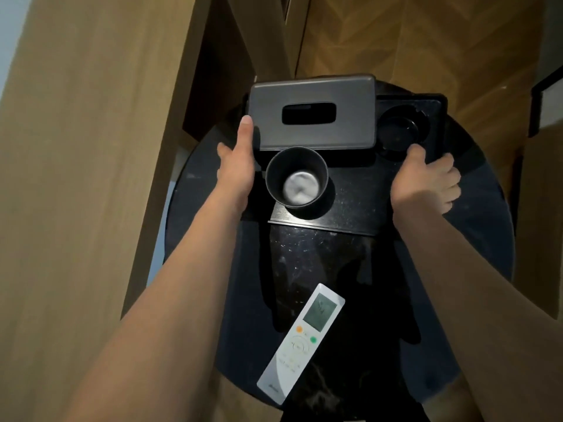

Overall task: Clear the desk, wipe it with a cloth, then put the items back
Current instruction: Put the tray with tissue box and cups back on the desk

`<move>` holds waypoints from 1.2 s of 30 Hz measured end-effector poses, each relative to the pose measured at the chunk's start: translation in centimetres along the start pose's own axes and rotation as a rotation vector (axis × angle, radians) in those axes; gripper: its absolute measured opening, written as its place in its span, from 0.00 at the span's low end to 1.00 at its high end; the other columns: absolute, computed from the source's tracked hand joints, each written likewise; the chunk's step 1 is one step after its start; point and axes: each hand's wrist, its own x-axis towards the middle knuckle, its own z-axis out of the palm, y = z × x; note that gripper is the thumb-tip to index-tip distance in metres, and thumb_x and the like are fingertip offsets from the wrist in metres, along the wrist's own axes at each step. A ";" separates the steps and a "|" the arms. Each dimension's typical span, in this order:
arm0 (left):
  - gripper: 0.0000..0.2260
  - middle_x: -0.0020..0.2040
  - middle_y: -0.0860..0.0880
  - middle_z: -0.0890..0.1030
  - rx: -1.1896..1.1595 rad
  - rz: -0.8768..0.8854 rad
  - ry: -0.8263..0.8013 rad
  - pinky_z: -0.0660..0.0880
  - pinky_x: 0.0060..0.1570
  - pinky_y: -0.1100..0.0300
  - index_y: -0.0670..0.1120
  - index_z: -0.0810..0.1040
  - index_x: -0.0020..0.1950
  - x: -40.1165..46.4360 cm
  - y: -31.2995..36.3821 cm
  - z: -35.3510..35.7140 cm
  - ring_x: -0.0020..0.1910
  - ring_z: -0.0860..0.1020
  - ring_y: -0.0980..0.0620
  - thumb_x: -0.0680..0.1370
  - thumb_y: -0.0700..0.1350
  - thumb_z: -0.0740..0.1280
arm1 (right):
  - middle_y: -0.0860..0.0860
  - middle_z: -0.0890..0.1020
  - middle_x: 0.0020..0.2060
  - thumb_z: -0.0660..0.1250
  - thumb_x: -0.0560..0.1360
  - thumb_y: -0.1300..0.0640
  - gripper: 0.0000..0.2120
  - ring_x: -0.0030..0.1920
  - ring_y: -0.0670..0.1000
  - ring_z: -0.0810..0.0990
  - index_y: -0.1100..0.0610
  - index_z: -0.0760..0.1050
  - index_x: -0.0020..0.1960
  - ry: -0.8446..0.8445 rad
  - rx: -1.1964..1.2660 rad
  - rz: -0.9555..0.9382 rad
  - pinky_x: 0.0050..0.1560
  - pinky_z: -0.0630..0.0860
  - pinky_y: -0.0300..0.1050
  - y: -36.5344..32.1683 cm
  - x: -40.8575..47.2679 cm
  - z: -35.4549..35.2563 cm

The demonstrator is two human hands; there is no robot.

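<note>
A round black glossy table (320, 263) fills the middle of the view. On its far half lies a black tray (350, 214) carrying a grey tissue box (310, 95), a dark cup (297, 178) with something pale inside, and a black ashtray (399, 132). My left hand (237, 166) grips the tray's left side, thumb resting against the tissue box. My right hand (423, 181) grips the tray's right side beside the ashtray. A white remote control (301, 342) lies on the table's near half.
A wooden panel (91, 178) stands close on the left of the table. Wood herringbone floor (411, 41) shows beyond the table. A dark object edge (545, 99) sits at the far right.
</note>
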 end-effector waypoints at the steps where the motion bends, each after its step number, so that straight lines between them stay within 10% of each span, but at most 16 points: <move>1: 0.50 0.83 0.49 0.53 0.013 0.004 0.009 0.52 0.77 0.37 0.54 0.44 0.83 0.2 -0.1 0.1 0.81 0.52 0.42 0.70 0.79 0.57 | 0.53 0.56 0.78 0.51 0.81 0.42 0.32 0.76 0.57 0.56 0.55 0.50 0.81 0.011 -0.027 0.009 0.76 0.52 0.55 0.0 0.1 0.2; 8: 0.57 0.71 0.52 0.75 -0.049 -0.161 -0.001 0.68 0.66 0.37 0.64 0.72 0.71 5.6 -1.1 -0.5 0.70 0.73 0.41 0.45 0.85 0.66 | 0.54 0.59 0.73 0.51 0.81 0.44 0.29 0.72 0.58 0.58 0.54 0.54 0.79 0.058 -0.056 0.088 0.74 0.56 0.53 -0.2 1.0 0.6; 36: 0.41 0.61 0.47 0.83 -0.589 -0.103 0.205 0.78 0.61 0.43 0.54 0.82 0.61 -7.1 -11.6 -14.4 0.58 0.83 0.42 0.55 0.75 0.77 | 0.55 0.67 0.71 0.55 0.79 0.44 0.23 0.71 0.58 0.63 0.52 0.68 0.70 -0.104 -0.027 -0.220 0.69 0.55 0.54 -3.0 -12.5 -1.0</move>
